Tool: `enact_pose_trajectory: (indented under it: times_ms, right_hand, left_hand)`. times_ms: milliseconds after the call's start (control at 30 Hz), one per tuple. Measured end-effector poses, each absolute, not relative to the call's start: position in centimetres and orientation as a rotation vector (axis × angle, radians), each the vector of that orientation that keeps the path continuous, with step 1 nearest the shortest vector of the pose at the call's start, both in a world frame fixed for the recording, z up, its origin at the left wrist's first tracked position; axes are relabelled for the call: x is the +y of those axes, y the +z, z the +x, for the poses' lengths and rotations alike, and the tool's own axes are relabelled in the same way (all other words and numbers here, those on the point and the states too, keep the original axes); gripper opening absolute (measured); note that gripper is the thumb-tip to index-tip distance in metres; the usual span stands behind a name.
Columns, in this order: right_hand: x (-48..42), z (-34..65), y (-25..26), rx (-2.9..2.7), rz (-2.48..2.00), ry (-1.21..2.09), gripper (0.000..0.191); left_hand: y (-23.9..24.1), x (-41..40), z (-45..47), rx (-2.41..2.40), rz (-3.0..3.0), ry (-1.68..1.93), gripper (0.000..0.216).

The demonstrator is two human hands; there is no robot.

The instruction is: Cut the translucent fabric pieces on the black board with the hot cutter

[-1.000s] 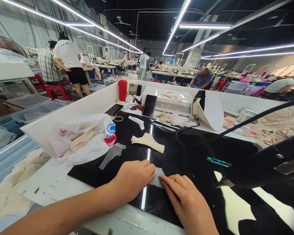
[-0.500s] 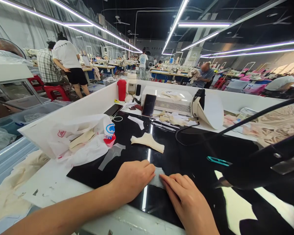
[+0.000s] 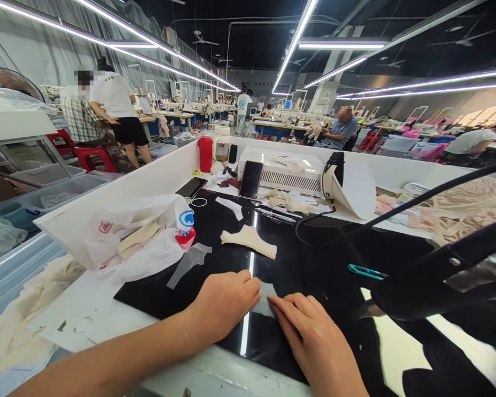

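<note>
Both my hands rest on the glossy black work surface (image 3: 314, 264) near its front edge. My left hand (image 3: 223, 303) is curled, its fingertips pressing on a small translucent film piece (image 3: 265, 296). My right hand (image 3: 314, 336) lies beside it with fingers together, fingertips touching the same piece from the right. Beyond them lie a cream fabric piece (image 3: 250, 240) and another clear film strip (image 3: 186, 263). Small teal snips (image 3: 366, 271) lie to the right.
A white plastic bag (image 3: 136, 237) with cream pieces sits at left. A dark iron-like tool (image 3: 442, 275) with a cable hangs at right. Phones (image 3: 251, 179), a red canister (image 3: 205, 152) and a white machine (image 3: 289, 173) stand at the back. Other people work at distant tables.
My hands have stayed almost still on the film piece. Only the view has shifted slightly and people in the background have moved.
</note>
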State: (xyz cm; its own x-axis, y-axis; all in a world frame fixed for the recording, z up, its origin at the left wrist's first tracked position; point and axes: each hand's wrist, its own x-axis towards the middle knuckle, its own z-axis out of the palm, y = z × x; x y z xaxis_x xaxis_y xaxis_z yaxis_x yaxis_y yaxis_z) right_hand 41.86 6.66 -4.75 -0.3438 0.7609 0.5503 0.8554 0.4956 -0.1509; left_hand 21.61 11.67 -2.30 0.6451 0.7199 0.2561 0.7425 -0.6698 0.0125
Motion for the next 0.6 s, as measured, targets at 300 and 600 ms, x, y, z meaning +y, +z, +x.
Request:
enact_pose_trajectory:
  times_ms: [300, 600]
  right_hand:
    - [6.9, 42.5, -5.8, -2.208, -1.355, -0.103, 0.029]
    - [7.1, 42.5, -6.1, -2.207, -1.352, -0.105, 0.028]
  left_hand:
    - [-2.1, 11.4, 21.3, -1.05, -2.722, -0.635, 0.021]
    - [-3.5, 11.4, 21.8, -0.698, -2.838, -0.852, 0.019]
